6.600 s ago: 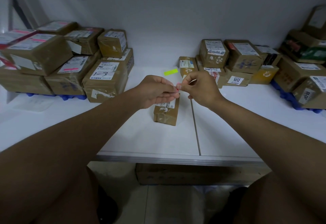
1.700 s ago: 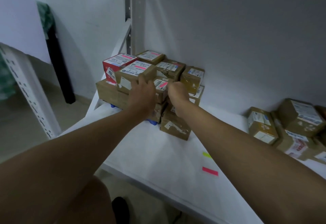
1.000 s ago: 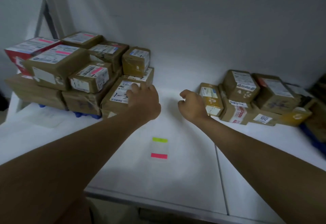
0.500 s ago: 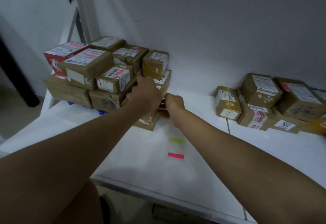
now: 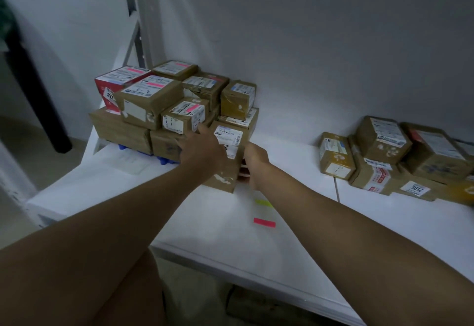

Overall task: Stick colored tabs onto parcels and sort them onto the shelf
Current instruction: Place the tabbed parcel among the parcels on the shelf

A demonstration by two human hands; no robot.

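Partly hidden right hand [image 5: 252,165] fingertips

Two tabs [image 5: 264,212] lie on the shelf [image 5: 205,223] between left parcel stack [image 5: 166,110] and right parcels [image 5: 389,156].

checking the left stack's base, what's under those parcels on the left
Blue supports peek out beneath the left stack, on the white shelf. Their full shape is hidden by the parcels.

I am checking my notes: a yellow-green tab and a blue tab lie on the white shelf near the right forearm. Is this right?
Not quite: the head view shows the yellow-green tab and a pink tab, not blue, on the white shelf near the right forearm.
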